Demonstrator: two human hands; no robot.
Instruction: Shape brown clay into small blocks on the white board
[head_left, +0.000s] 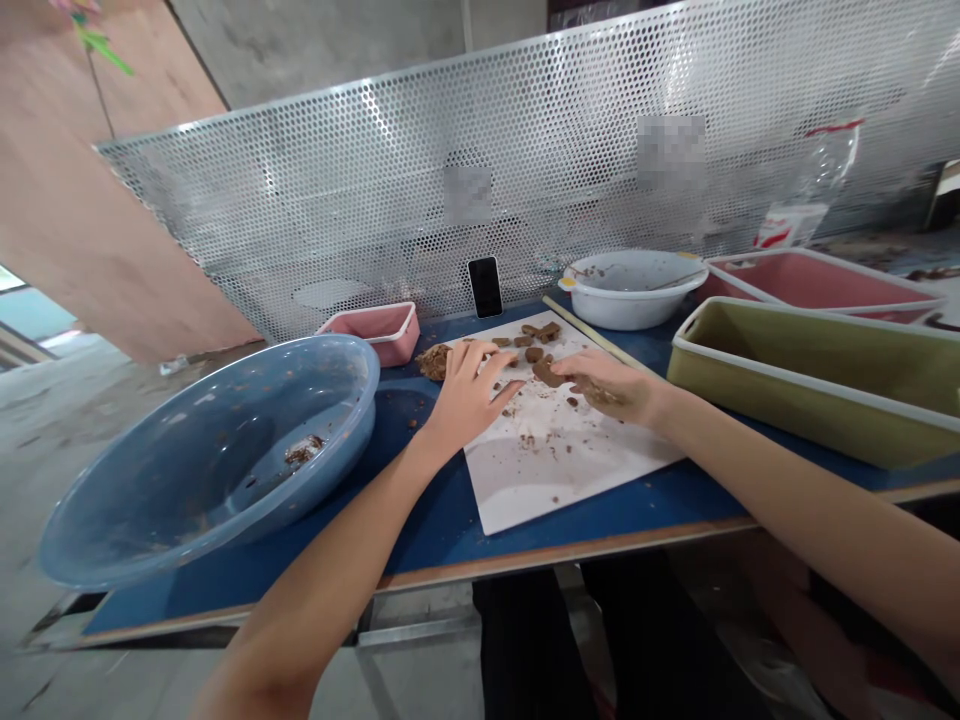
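My right hand (604, 382) pinches a flat lump of brown clay (547, 373) between thumb and fingers, just above a white board (517, 490). Brown smears mark the back of this hand. My left hand (466, 388), fingers spread and bent, hovers at the board's left edge beside a rough brown clump (432, 362); whether it touches the clump is hidden. Several smaller brown pieces (534, 354) lie past the hands near the board's far edge. Crumbs are scattered over the board.
A big blue basin (330, 470) tilts at the left, with a pink tray (405, 336) behind. A phone (485, 287) leans against the perforated metal screen (315, 190). A thin stick (592, 332), white basin (637, 308), green planter (787, 400), pink planter (847, 280) and bottle (814, 190) stand rightward.
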